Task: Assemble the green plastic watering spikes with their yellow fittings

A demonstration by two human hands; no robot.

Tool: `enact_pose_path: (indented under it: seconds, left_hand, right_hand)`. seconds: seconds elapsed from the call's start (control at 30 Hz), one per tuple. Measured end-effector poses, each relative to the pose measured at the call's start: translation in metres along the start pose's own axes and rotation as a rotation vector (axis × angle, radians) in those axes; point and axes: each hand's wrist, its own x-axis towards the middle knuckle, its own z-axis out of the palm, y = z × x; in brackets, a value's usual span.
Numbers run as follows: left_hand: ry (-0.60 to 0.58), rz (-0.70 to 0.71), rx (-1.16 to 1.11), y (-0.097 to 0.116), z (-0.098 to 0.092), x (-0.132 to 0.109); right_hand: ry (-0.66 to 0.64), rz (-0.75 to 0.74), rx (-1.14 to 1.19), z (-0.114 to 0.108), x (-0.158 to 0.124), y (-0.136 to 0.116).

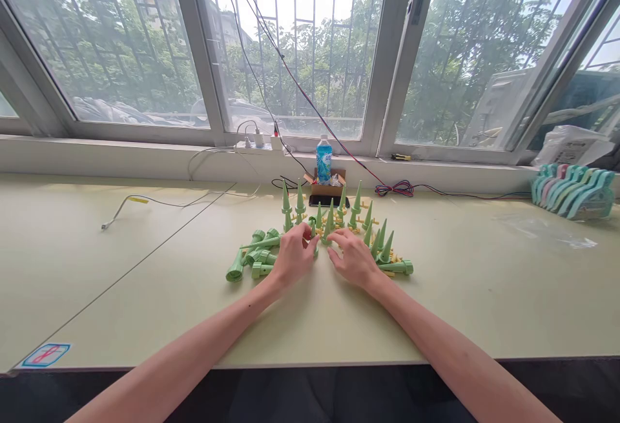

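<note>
My left hand (295, 254) is closed around a green plastic watering spike (313, 230), partly hidden by the fingers. My right hand (357, 258) hovers just to its right, fingers curved and apart, with nothing visible between them. Beyond the fingertips stands an upright green spike (330, 219). More upright spikes, several with small yellow valves (364, 223), form an arc behind both hands. Beside my left hand lies a heap of green spikes with wide caps (261, 256). Another green spike (400, 267) lies on its side next to my right wrist, near loose yellow pieces.
At the back, a blue bottle (324, 159) stands by a small open cardboard box (339, 181), with a dark phone (317, 201) before it. A coiled cable (394, 188) runs right toward pastel hangers (571, 192). A white cable (145, 199) crosses the table's left.
</note>
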Motion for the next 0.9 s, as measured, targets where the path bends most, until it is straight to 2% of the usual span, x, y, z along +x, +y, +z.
enact_pose_path:
  seconds: [0.2, 0.53, 0.77, 0.9]
  left_hand:
    - [-0.012, 0.038, 0.015, -0.0042, 0.0021, -0.0002]
    - [0.018, 0.06, -0.021, -0.0062, 0.0058, -0.0008]
    - [0.041, 0.085, -0.002, -0.0011, 0.0044, -0.0017]
    - [0.046, 0.103, 0.038, 0.0034, 0.0021, -0.0021]
  right_hand:
    - [-0.096, -0.06, -0.042, 0.0027, 0.0, 0.0017]
    - [-0.094, -0.181, 0.01, 0.0011, -0.0013, -0.0028]
    - [-0.034, -0.124, 0.031, 0.0035, 0.0012, -0.0035]
    - [-0.052, -0.107, 0.008, 0.0049, 0.003, -0.0039]
